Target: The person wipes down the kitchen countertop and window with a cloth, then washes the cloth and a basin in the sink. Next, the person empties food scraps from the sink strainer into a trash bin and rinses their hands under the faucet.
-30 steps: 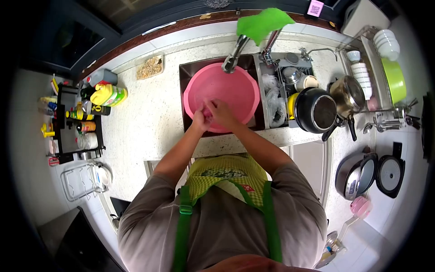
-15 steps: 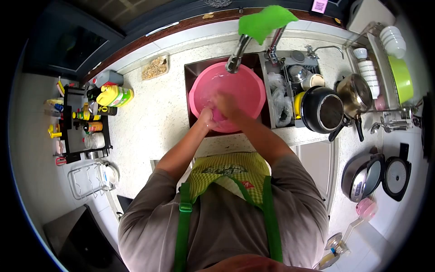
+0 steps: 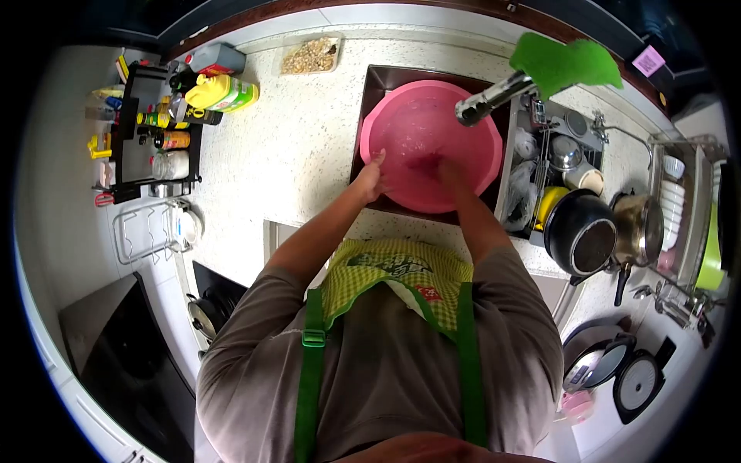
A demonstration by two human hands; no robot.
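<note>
A large pink basin holding water sits in the dark sink. My left hand is at its near left rim, thumb raised and fingers closed over the edge. My right hand reaches down inside the basin, its fingers blurred and partly under the water. Beside those fingers shows a dark reddish patch; whether it is a cloth or a shadow I cannot tell. Above the basin's far right side hangs the metal faucet spout, with a green cloth draped behind it.
Right of the basin, a rack holds plastic bags, a black pot and a steel pot. A tray of nuts or grains and a yellow bottle stand on the left counter. A rice cooker is lower right.
My hands have come apart: the left has moved to the basin's rim, the right stays inside. The view has turned, so the basin appears further right.
</note>
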